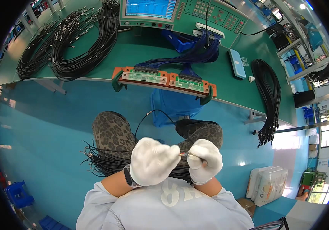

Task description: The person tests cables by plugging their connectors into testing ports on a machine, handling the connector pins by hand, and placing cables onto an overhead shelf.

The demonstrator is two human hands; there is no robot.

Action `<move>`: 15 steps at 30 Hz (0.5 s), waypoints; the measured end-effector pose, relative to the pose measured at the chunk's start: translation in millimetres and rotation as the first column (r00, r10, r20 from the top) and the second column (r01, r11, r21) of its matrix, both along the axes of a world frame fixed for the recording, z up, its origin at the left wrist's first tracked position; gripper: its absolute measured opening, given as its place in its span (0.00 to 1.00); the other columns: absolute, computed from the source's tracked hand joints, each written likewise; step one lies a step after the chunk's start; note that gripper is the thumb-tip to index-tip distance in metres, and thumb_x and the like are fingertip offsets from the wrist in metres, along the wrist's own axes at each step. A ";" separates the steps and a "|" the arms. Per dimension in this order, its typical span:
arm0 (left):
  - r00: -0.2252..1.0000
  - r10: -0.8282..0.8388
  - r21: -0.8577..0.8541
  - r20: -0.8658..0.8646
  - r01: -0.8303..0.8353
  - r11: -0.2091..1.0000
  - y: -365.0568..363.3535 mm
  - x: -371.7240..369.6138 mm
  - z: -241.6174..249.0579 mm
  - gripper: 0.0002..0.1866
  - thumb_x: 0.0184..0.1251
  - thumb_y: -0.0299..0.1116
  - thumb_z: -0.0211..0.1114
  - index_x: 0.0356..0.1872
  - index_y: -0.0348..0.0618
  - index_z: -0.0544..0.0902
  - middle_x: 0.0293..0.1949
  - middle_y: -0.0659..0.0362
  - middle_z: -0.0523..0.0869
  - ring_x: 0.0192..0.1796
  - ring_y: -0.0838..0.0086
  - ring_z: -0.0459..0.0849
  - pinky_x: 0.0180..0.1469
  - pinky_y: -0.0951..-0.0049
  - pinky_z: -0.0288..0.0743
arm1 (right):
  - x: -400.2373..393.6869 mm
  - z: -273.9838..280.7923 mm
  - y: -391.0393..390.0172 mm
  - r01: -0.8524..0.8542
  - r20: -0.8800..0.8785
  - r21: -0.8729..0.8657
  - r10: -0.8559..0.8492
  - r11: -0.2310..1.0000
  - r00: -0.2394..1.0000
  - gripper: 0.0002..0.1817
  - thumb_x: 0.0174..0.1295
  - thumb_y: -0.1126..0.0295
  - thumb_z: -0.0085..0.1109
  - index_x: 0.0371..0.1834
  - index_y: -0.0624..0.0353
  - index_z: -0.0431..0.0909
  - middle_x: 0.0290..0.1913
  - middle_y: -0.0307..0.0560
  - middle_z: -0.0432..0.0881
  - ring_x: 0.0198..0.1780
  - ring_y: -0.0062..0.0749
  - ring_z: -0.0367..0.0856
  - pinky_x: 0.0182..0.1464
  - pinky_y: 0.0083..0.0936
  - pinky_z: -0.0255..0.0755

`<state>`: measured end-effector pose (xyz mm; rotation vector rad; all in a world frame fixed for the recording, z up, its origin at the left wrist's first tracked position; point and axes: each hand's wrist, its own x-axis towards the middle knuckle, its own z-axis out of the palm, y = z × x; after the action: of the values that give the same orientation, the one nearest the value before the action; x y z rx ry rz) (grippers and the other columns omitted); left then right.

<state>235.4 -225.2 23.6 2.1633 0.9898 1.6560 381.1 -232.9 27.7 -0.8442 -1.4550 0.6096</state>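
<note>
Both hands wear white gloves and meet above my lap. My left hand (153,161) is closed in a pinch at one side of a small cable end (183,154) with fine coloured wires showing. My right hand (205,161) pinches the other side of that cable end, its fingers curled in. The fingertips hide most of the piece. A black cable (160,110) loops up between my knees, with a small metallic fitting along it. Across my lap lies a bundle of black cables (109,163), their stripped-looking ends fanning out to the left.
A green table (133,50) ahead carries a tester with a screen (151,8). At its edge sits an orange fixture (168,79) with green boards and blue wiring. Black cable coils (84,69) lie left, another bundle (268,92) right. A blue stool (160,111) stands beneath.
</note>
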 end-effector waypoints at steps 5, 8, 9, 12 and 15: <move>0.568 0.028 -0.463 0.822 0.639 0.614 3.9 15.0 -1.5 0.08 0.55 0.19 0.59 0.36 0.38 0.79 0.37 0.57 0.77 0.35 0.73 0.75 0.41 0.80 0.71 | -4.3 -16.3 13.8 -0.268 -0.166 -0.464 0.214 0.844 0.962 0.23 0.47 0.78 0.61 0.50 0.63 0.74 0.34 0.41 0.75 0.32 0.21 0.70 0.33 0.16 0.65; 0.554 -0.159 -0.282 0.817 0.625 0.728 18.5 18.4 -16.7 0.07 0.59 0.21 0.58 0.37 0.41 0.79 0.45 0.56 0.76 0.41 0.72 0.75 0.49 0.74 0.70 | -10.0 -13.8 19.2 -0.238 -0.150 -0.495 0.188 0.836 0.971 0.18 0.52 0.74 0.58 0.48 0.62 0.75 0.35 0.43 0.76 0.32 0.28 0.71 0.34 0.19 0.67; 0.550 -0.212 -0.260 0.808 0.655 0.709 22.3 21.1 -21.1 0.07 0.59 0.21 0.58 0.37 0.41 0.79 0.45 0.56 0.76 0.41 0.72 0.75 0.49 0.74 0.70 | -9.2 -13.3 21.6 -0.203 -0.149 -0.464 0.150 0.862 0.977 0.18 0.52 0.74 0.58 0.48 0.62 0.75 0.35 0.43 0.76 0.32 0.28 0.71 0.34 0.19 0.67; 0.496 -0.141 -0.289 0.857 0.688 0.666 32.5 24.4 -34.8 0.09 0.63 0.26 0.55 0.44 0.43 0.78 0.52 0.54 0.74 0.48 0.71 0.74 0.54 0.73 0.67 | -7.3 -15.6 30.0 -0.140 0.050 -0.377 0.171 0.915 0.984 0.16 0.54 0.73 0.58 0.47 0.65 0.74 0.36 0.44 0.76 0.33 0.29 0.72 0.37 0.19 0.68; 0.393 -0.110 -0.263 0.913 0.772 0.579 42.4 25.5 -43.6 0.12 0.66 0.30 0.54 0.49 0.45 0.76 0.56 0.54 0.72 0.52 0.69 0.73 0.57 0.72 0.65 | -10.0 -16.3 37.0 -0.075 0.138 -0.339 0.128 0.938 0.982 0.14 0.56 0.72 0.57 0.45 0.65 0.75 0.35 0.45 0.76 0.33 0.32 0.72 0.38 0.21 0.69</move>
<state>260.8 -182.8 -20.0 0.7879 0.4143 1.3914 371.1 -195.9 11.4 -1.1054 -1.5707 0.9016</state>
